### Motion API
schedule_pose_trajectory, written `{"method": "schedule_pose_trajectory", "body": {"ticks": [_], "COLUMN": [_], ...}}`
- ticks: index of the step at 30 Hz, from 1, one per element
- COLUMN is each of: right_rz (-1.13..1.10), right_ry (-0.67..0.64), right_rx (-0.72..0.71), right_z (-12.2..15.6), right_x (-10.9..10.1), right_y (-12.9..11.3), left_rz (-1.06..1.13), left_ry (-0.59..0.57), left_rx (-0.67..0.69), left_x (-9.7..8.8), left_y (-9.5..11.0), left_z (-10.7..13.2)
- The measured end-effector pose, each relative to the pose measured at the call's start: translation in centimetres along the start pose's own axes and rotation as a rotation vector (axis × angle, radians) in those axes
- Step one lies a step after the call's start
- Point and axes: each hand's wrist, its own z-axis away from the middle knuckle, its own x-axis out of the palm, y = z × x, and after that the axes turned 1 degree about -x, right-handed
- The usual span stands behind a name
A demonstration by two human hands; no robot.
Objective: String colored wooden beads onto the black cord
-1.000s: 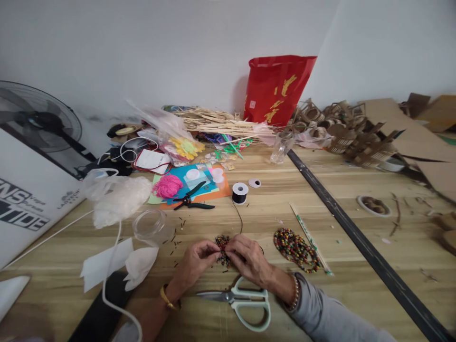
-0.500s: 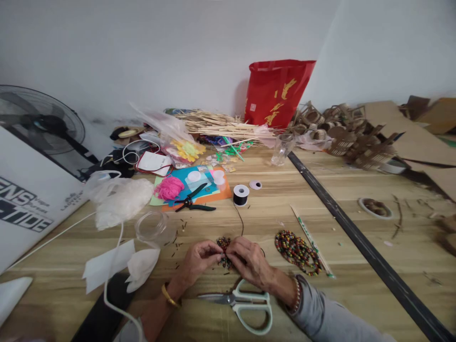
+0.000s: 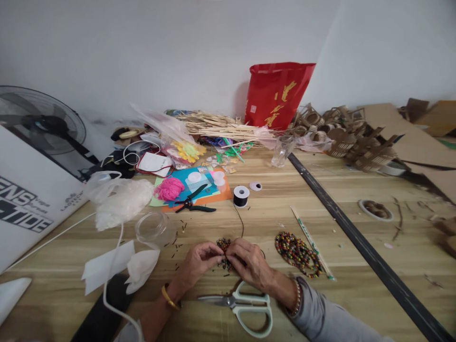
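My left hand point(image 3: 204, 259) is closed in a pinch at the left edge of a small heap of multicoloured beads point(image 3: 223, 244); whatever is between its fingertips is too small to make out. Facing it, my right hand point(image 3: 249, 261) pinches over the right side of the heap, its fingertips close to the left ones. Black cord point(image 3: 241, 221) runs from a spool point(image 3: 241, 196) to my right hand, and a bit of it shows beyond the knuckles. Below the hands lie scissors point(image 3: 245, 304) with pale green handles. A coiled bead string point(image 3: 297, 254) rests right of my right hand.
Pliers point(image 3: 195, 202) and pink yarn point(image 3: 170, 189) lie on coloured sheets. A clear round container point(image 3: 152, 230) stands left, near a white cable point(image 3: 113, 275). Farther back are a glass point(image 3: 282, 152) and a red bag point(image 3: 280, 95). A dark strip point(image 3: 349, 228) crosses the table.
Both hands stay over the bead heap, with only slight finger movement. The whole view has shifted a little.
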Motion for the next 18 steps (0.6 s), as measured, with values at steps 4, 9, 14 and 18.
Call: {"method": "schedule_pose_trajectory", "body": {"ticks": [4, 9, 14, 18], "right_rz": [-0.005, 0.007, 0.006, 0.0], "right_ry": [-0.005, -0.022, -0.015, -0.008], "right_rx": [0.001, 0.001, -0.007, 0.0], "right_z": [0.09, 0.15, 0.08, 0.08], "right_x": [0.08, 0.07, 0.05, 0.09], "right_y": [0.14, 0.25, 0.16, 0.1], "left_rz": [-0.009, -0.034, -0.029, -0.023], "left_ry": [-0.001, -0.006, -0.003, -0.01], "left_rx": [0.009, 0.018, 0.024, 0.011], "left_x": [-0.03, -0.06, -0.01, 0.0], "left_y": [-0.1, -0.02, -0.08, -0.23], "left_z": [0.02, 0.01, -0.03, -0.04]}}
